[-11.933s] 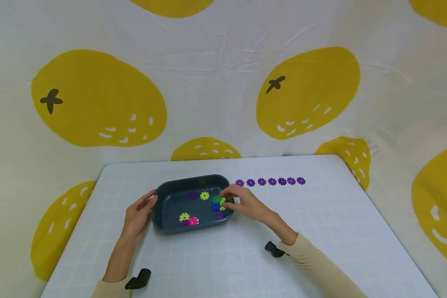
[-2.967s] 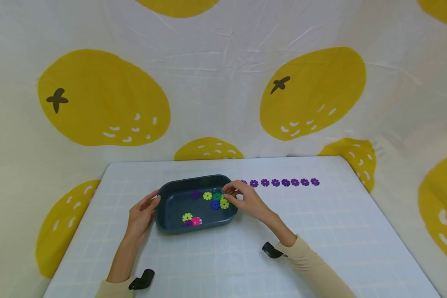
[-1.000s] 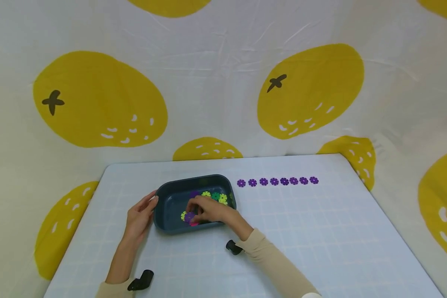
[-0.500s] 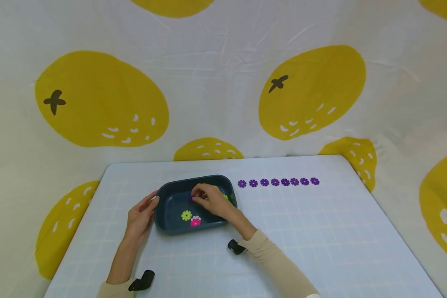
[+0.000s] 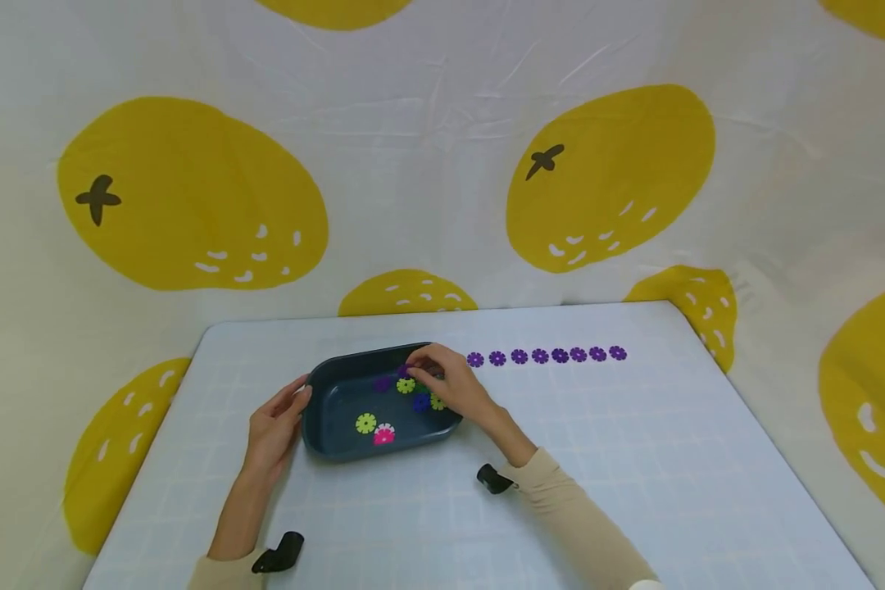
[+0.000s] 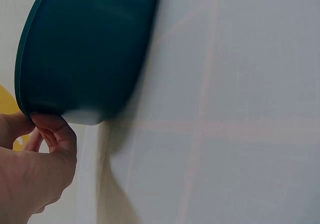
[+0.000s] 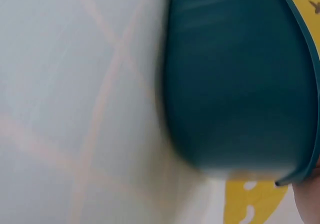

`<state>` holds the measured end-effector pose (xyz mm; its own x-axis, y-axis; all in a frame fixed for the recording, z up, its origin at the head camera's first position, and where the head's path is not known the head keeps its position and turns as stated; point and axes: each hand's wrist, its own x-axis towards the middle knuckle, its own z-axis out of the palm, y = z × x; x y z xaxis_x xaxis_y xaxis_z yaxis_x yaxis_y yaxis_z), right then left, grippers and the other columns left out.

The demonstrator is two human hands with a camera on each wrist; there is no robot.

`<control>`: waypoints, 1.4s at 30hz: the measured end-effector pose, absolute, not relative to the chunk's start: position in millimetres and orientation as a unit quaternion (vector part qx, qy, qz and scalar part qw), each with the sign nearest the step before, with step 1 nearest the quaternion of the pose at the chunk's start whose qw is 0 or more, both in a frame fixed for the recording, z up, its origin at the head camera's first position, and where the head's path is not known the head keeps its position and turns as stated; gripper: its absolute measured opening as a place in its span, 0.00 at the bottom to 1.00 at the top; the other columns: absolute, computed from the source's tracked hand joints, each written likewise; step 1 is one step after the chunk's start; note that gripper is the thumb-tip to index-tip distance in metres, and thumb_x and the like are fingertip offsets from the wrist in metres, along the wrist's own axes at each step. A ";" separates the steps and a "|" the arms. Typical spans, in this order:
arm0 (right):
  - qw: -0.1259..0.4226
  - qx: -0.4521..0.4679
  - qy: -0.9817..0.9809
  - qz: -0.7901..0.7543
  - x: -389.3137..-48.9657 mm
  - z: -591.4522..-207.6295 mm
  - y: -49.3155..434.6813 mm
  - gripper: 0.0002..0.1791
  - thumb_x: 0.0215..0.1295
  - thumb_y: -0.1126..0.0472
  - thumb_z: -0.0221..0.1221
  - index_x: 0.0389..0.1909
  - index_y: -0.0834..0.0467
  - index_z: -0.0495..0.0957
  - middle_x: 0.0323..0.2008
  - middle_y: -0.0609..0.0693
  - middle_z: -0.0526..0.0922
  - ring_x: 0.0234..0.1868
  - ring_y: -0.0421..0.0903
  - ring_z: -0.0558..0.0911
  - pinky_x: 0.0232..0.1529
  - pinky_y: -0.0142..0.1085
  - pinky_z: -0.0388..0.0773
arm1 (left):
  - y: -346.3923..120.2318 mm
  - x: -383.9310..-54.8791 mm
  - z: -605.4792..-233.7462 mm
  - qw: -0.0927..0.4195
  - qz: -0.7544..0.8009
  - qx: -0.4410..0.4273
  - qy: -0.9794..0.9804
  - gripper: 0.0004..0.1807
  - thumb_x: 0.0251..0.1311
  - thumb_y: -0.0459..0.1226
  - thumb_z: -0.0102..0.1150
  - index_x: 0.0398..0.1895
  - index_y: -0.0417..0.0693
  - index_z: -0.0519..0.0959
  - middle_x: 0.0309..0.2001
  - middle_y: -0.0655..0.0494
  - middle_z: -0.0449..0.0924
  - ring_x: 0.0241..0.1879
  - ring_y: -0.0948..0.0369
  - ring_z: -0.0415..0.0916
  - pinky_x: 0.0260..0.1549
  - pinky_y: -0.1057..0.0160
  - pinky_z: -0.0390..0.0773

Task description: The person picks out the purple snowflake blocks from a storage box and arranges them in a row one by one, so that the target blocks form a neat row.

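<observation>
My left hand [image 5: 271, 426] grips the left end of a dark teal oblong tray [image 5: 330, 428]; the left wrist view has thumb and fingers pinching its rim. My right hand [image 5: 459, 387] is over the tray's right half, with a purple notched flower disc [image 5: 405, 371] pinched between thumb and fingers. Below it in the tray lie another purple disc [image 5: 382, 383], a yellow-green disc [image 5: 406, 385], a blue disc [image 5: 421, 402] and a partly hidden green one. Nearer the front are a second yellow-green disc [image 5: 365, 423] and a pink disc [image 5: 384, 435].
Right of the tray, a row of several purple flower discs [image 5: 540, 356] runs along the back of the white table [image 5: 597, 459]. A curtain with yellow fruit prints [image 5: 612, 180] hangs behind the table. A black wrist camera [image 5: 494, 478] sits by each sleeve.
The row has gained one purple disc at its right end since the oldest frame. My right hand has lifted a purple disc from beside the pink one and moved back and right.
</observation>
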<state>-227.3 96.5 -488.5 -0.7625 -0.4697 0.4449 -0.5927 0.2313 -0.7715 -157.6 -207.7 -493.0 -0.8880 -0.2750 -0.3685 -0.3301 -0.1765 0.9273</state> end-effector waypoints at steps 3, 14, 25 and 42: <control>0.058 0.317 -0.782 0.533 -229.8 -489.6 109.8 0.09 0.70 0.67 0.65 0.49 0.61 0.82 0.44 0.51 0.84 0.43 0.45 0.85 0.46 0.35 0.84 | -207.7 -158.8 -491.7 0.023 0.727 -0.236 0.645 0.34 0.67 0.47 0.68 0.74 0.47 0.72 0.40 0.73 0.82 0.40 0.73 0.77 0.37 0.76 0.77; 0.009 0.191 -0.768 0.611 -234.0 -484.2 152.3 0.11 0.73 0.62 0.64 0.52 0.60 0.82 0.45 0.56 0.84 0.43 0.54 0.85 0.46 0.35 0.84 | -205.6 -156.9 -488.6 0.023 0.712 -0.240 0.659 0.34 0.65 0.49 0.69 0.72 0.50 0.74 0.41 0.73 0.82 0.39 0.72 0.77 0.35 0.76 0.76; 0.003 0.111 -0.766 0.633 -241.2 -488.7 192.7 0.14 0.74 0.67 0.61 0.56 0.69 0.79 0.50 0.65 0.82 0.50 0.65 0.82 0.49 0.36 0.83 | -204.1 -155.9 -486.6 0.029 0.709 -0.242 0.661 0.36 0.65 0.51 0.69 0.73 0.50 0.73 0.44 0.72 0.80 0.41 0.71 0.77 0.37 0.75 0.75; 0.042 0.025 -0.785 0.618 -244.5 -497.1 258.0 0.17 0.73 0.56 0.64 0.55 0.62 0.80 0.49 0.57 0.83 0.48 0.53 0.83 0.50 0.40 0.83 | -203.4 -156.0 -488.8 0.020 0.715 -0.256 0.650 0.32 0.64 0.50 0.70 0.70 0.52 0.76 0.40 0.73 0.83 0.39 0.71 0.77 0.34 0.75 0.75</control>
